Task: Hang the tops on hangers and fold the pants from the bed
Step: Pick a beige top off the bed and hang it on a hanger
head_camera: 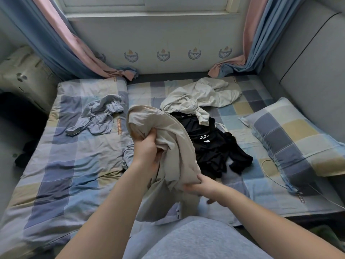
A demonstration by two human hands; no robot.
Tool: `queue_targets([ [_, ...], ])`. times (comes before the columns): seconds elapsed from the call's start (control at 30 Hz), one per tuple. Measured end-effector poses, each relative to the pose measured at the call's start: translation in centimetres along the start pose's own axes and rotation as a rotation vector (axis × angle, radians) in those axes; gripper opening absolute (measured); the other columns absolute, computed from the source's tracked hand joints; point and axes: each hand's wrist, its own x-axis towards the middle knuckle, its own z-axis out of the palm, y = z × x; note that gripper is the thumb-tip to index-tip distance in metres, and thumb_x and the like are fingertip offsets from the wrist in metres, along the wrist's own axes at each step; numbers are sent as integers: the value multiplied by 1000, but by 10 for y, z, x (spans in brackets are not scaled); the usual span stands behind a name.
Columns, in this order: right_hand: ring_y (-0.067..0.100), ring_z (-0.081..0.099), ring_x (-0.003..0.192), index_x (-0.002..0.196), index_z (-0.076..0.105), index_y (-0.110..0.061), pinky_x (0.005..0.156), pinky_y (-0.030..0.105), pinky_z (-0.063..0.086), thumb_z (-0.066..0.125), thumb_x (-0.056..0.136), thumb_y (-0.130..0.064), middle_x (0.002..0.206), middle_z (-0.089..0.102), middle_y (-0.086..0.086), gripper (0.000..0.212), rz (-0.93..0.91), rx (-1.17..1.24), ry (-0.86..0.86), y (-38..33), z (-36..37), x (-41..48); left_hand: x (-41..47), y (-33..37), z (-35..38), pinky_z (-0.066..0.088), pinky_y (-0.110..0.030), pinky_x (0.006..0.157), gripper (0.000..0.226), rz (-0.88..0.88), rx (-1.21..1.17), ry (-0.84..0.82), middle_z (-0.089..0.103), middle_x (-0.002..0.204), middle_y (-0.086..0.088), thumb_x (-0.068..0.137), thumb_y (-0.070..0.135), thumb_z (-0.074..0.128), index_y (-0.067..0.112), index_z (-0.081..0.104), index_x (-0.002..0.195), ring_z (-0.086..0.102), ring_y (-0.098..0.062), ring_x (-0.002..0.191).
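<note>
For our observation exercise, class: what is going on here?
A person at the bed holds a beige garment up in both hands: the left hand grips it high, the right hand pinches it lower down. A cream top, black clothes and a blue garment lie crumpled on the bed, none folded or hung yet.

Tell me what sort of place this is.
Probably a bedroom: a bed with a checked quilt, a matching pillow, and blue-and-pink curtains flanking a window. The left hand and right hand grip a beige garment above it.
</note>
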Motion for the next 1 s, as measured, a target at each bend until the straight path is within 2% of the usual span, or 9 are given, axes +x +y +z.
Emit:
queue_targets([
  [0.1,13,69,98,116,62,-43,75,33,61,70,71,-64,109,72,-10,50,-34,44,7,5,9,12,-4,4,1,55,-26,51,21,-44,-47,10,75,81,-8,103,21,56,6,63,115,71,-16,61],
  [0.2,18,66,83,101,71,-24,70,33,53,61,94,-21,90,73,-1,13,-169,152,197,4,5,20,-5,7,-4,59,-31,57,29,-75,-60,14,73,104,-16,103,21,57,3,59,125,74,-22,75],
  [0.33,19,45,71,80,60,-1,61,31,37,53,91,5,70,53,7,15,-365,166,674,-12,-33,16,4,4,-19,61,-40,76,33,-32,160,98,73,106,-10,98,30,63,11,62,124,73,-26,89],
  [0.43,15,44,69,74,57,-11,64,33,38,55,92,1,68,50,4,22,-561,158,809,-48,-72,-8,14,-4,-33,53,-45,97,51,-57,481,115,69,120,-14,88,33,70,10,59,132,65,-35,109],
  [0.57,2,53,66,81,68,-25,57,20,41,54,84,-13,72,64,-5,19,-806,31,790,-103,-95,-54,20,-31,-47,52,-32,71,40,-151,847,23,68,98,-17,91,23,69,3,59,124,66,-31,83],
  [0.67,-1,56,68,81,71,-25,60,13,40,56,84,-14,69,64,-16,19,-911,-72,690,-135,-93,-79,17,-47,-48,49,-44,101,74,-151,1135,-52,55,133,-11,80,46,78,10,46,136,56,-30,119],
  [0.8,3,59,71,84,74,-19,63,18,46,61,85,0,75,69,-3,23,-983,-95,584,-159,-89,-98,3,-45,-22,17,-49,123,121,209,1379,-158,12,166,-2,63,69,80,28,15,158,10,-28,152],
  [0.9,-2,58,70,86,75,-12,64,15,46,62,88,2,75,68,-6,19,-1001,-68,609,-174,-92,-101,-2,-41,-3,42,-47,110,97,288,1185,-477,53,142,1,58,66,83,33,46,142,46,-21,134],
  [1.0,-1,58,68,86,76,-8,63,16,47,65,89,-3,72,67,-9,12,-987,7,661,-185,-99,-97,-8,-51,6,54,-32,88,41,200,1050,-585,69,107,13,79,43,80,34,62,115,65,-11,103],
])
